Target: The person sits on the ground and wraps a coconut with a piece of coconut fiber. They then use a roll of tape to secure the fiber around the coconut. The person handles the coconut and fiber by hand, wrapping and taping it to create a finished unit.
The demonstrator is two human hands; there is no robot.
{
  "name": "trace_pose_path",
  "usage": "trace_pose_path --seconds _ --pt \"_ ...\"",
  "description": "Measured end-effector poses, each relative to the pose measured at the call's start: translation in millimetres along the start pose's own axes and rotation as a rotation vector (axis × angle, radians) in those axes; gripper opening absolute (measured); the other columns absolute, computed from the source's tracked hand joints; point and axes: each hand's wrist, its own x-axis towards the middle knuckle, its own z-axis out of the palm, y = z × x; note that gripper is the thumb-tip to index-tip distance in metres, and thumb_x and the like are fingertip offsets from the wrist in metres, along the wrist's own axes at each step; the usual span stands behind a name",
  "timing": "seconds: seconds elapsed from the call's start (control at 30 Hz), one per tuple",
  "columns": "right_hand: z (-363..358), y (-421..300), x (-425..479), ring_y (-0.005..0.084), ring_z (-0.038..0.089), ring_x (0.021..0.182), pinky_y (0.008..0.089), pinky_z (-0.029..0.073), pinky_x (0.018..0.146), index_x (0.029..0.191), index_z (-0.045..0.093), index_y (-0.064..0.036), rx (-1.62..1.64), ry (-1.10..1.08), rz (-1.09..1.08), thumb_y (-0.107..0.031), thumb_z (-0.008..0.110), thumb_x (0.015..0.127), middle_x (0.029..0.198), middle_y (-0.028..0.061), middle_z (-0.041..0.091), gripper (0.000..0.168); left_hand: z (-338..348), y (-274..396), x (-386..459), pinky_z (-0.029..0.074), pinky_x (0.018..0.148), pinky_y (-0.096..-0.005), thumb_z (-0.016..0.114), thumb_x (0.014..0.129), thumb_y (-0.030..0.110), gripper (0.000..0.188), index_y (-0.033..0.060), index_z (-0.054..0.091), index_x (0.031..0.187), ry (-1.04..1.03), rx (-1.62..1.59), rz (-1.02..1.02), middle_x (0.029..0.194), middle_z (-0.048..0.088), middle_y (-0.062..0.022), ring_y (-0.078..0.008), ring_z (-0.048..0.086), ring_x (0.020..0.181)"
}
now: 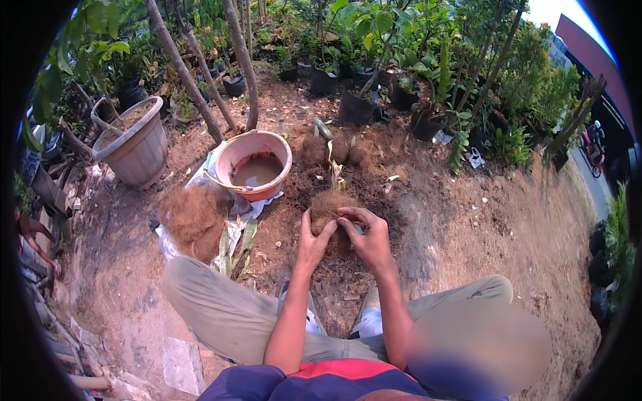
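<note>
Both hands are at a round ball of brown fibre [328, 204] with a pale, partly yellowed plant shoot [335, 168] beyond its top. My left hand [315, 240] holds the ball from its left side, thumb on the near face. My right hand [368, 233] pinches fibre at the ball's right side, thumb and fingertips close together. Just beyond lie several fibre-wrapped balls [338, 150] with short green leaf pieces [323, 129]. On the left, a heap of loose brown fibre [195, 220] rests on a white plastic sack [170, 245], beside long, streaked leaves [245, 245].
An orange bucket [286, 160] with murky water stands on the sack's far end. A large ribbed planter [138, 155] is at the left, near slim tree trunks [241, 55]. Black-bagged plants [356, 108] line the back. A pale block [182, 366] lies lower left.
</note>
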Motion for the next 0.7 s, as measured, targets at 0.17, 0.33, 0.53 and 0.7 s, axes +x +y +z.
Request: trace_pose_path --seconds 0.17,0.33,0.53,0.7 --pt "-3.2 2.0 1.1 0.024 0.069 0.092 0.0331 0.053 0.08 0.1 0.07 -0.001 -0.012 -0.009 -0.017 -0.006 0.07 0.083 0.097 0.0136 0.071 0.017 -2.6 -5.0 4.2 0.037 0.103 -0.0367 0.056 0.095 0.039 0.066 -0.0016 0.033 0.141 0.028 0.009 0.058 0.133 0.047 -0.0183 -0.0234 0.047 0.121" --pt "-1.2 2.2 -2.1 0.0235 0.069 0.09 0.0332 0.053 0.081 0.098 0.07 -0.001 -0.06 0.052 -0.118 -0.005 0.071 0.082 0.096 0.0125 0.071 0.016 -1.2 3.2 -1.4 0.034 0.106 -0.0386 0.053 0.096 0.039 0.066 -0.0041 0.032 0.142 0.143 0.061 0.11 0.136 0.046 -0.02 -0.0266 0.045 0.123" --pt "5.3 -8.7 -4.2 0.0201 0.07 0.089 0.0311 0.054 0.081 0.098 0.07 0.0 -0.021 0.008 -0.054 -0.003 0.071 0.082 0.095 0.0124 0.071 0.017 -9.3 -3.0 4.4 0.032 0.108 -0.0403 0.053 0.095 0.043 0.072 -0.006 0.031 0.142 0.143 0.147 0.182 0.138 0.043 -0.0233 -0.0298 0.043 0.127" --pt "6.9 -0.8 -3.7 0.0274 0.069 0.085 0.0347 0.054 0.076 0.096 0.07 -0.002 -0.123 0.003 -0.135 -0.003 0.072 0.079 0.091 0.0141 0.069 0.017 -5.5 9.2 1.5 0.033 0.108 -0.0405 0.054 0.094 0.042 0.071 -0.0057 0.032 0.141 0.119 0.182 0.171 0.137 0.044 -0.0235 -0.0299 0.044 0.126"
